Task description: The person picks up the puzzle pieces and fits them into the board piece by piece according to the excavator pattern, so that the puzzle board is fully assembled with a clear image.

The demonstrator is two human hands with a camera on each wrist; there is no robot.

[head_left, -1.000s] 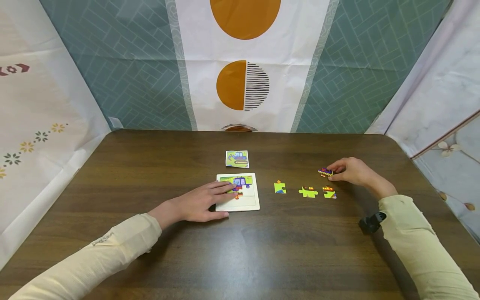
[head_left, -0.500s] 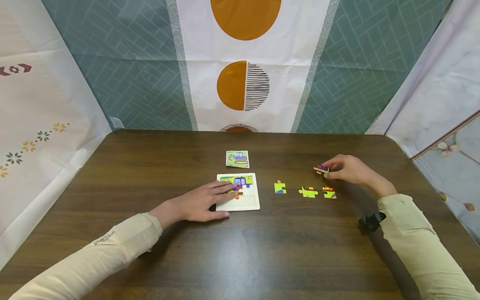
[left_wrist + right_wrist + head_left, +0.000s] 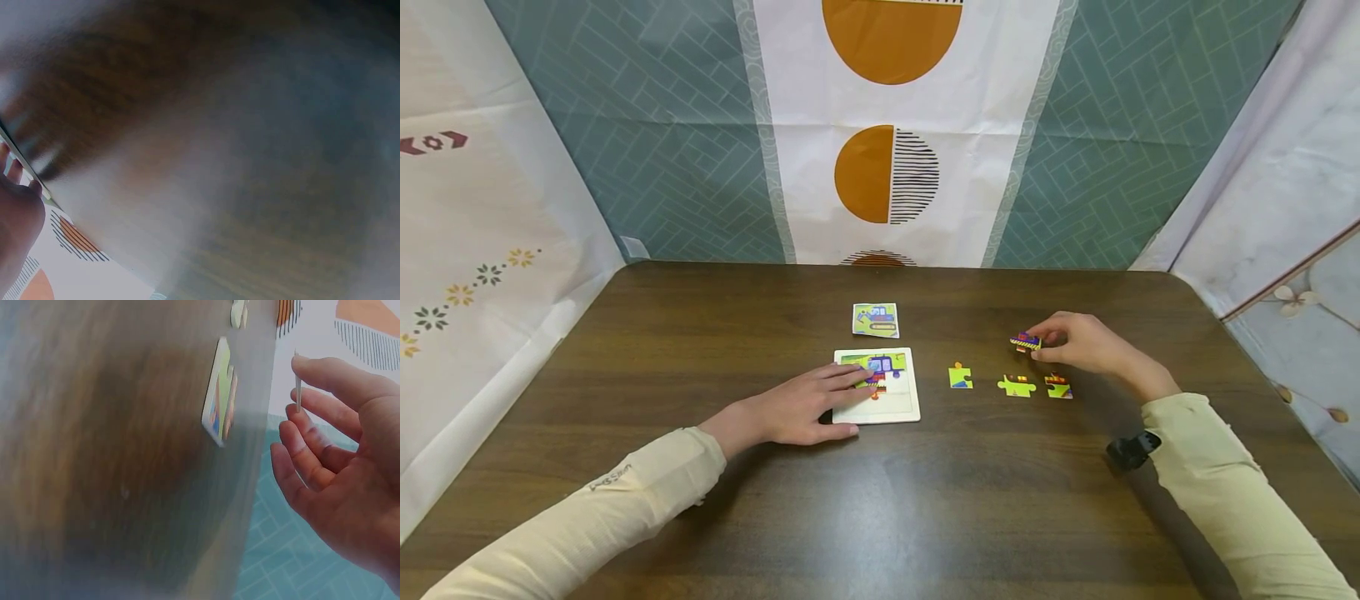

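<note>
In the head view, my left hand [image 3: 801, 406] lies with outstretched fingers across the left side of a white puzzle tray [image 3: 895, 408]. Inside the tray are joined pieces [image 3: 886, 364] of a purple vehicle on green; my fingers cover some of them. To the right, my right hand [image 3: 1093, 346] pinches a purple puzzle piece [image 3: 1025, 342] with yellow stripes between thumb and fingers. The right wrist view has this right hand [image 3: 350, 437] holding the piece [image 3: 298, 387] edge-on, apart from the table. The left wrist view catches only part of the left hand [image 3: 19, 212].
Between the hands, three loose green pieces lie on the brown table [image 3: 880, 508]: a left one [image 3: 960, 377], a middle one [image 3: 1017, 387] and a right one [image 3: 1059, 388]. Behind the tray lies a picture card [image 3: 876, 321] of a blue digger. Patterned cloths [image 3: 700, 167] enclose the table.
My right hand has moved left with the striped puzzle piece pinched in it, to above the middle loose piece. The left hand keeps its place on the tray.
</note>
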